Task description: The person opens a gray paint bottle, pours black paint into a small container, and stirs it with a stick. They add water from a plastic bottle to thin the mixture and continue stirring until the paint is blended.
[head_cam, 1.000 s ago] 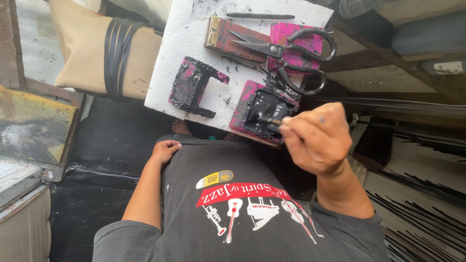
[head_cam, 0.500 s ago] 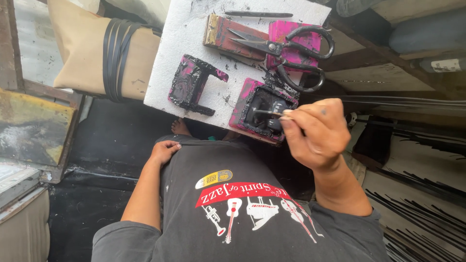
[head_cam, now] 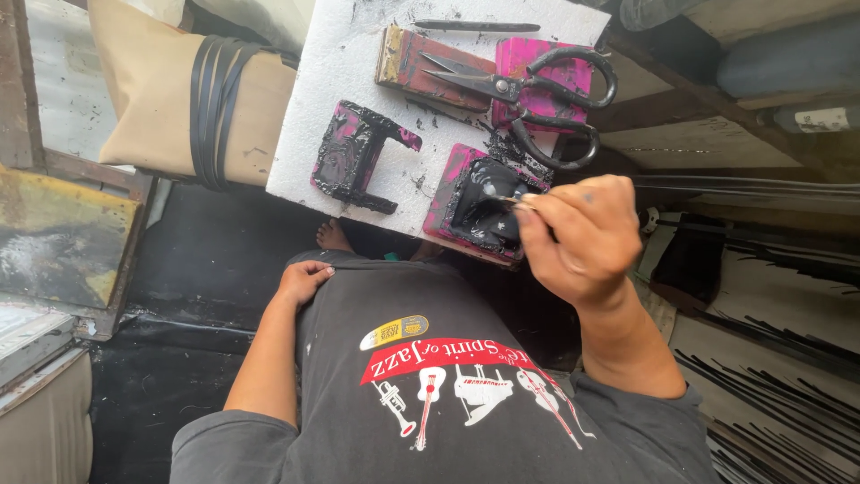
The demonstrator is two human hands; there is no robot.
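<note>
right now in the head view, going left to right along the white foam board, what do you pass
black-smeared pink bracket piece → pink block being daubed black → right hand holding a thin tool; farther back, the black-handled scissors lie over two more blocks

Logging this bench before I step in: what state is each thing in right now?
Scissors: blades shut, lying across the blocks.
Right hand: gripping a thin tool over the pink block.
Left hand: empty, resting on the knee.
Black-coated piece: lying flat on the white board.
</note>
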